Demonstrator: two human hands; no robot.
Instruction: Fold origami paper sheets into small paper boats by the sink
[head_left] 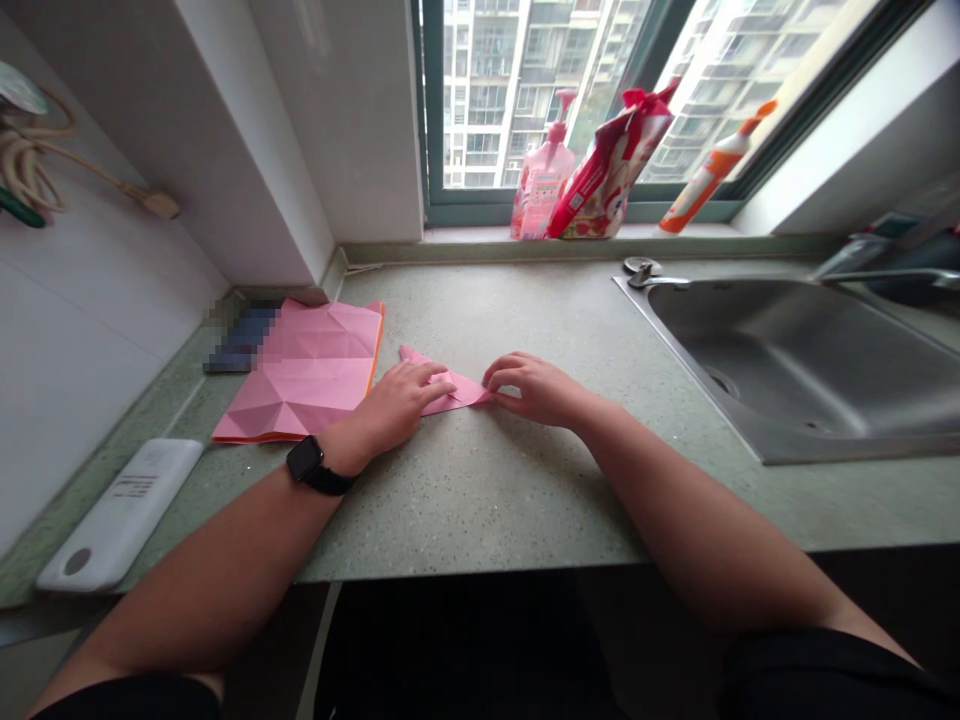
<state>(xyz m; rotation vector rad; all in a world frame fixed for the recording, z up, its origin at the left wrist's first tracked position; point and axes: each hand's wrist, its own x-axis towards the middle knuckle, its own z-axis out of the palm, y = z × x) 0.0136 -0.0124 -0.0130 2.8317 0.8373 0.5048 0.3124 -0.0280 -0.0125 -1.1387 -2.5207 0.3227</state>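
A small piece of folded pink paper (454, 392) lies on the speckled green countertop (480, 510), pinched between my two hands. My left hand (397, 402) presses on its left part, with the fingers curled over the fold. My right hand (531, 390) holds its pointed right end between fingertips and thumb. The paper's upper corner sticks out beyond my left fingers. Left of my left hand lies a larger creased pink sheet (304, 372) with an orange edge, not touched by either hand. A black smartwatch (306, 460) sits on my left wrist.
A steel sink (795, 370) with a faucet (885, 270) fills the right of the counter. A white flat device (120, 515) and a blurred dark object (240, 340) lie at left. A pink pump bottle (544, 165), a red-and-white bag (611, 170) and an orange-and-white bottle (712, 170) stand on the window sill.
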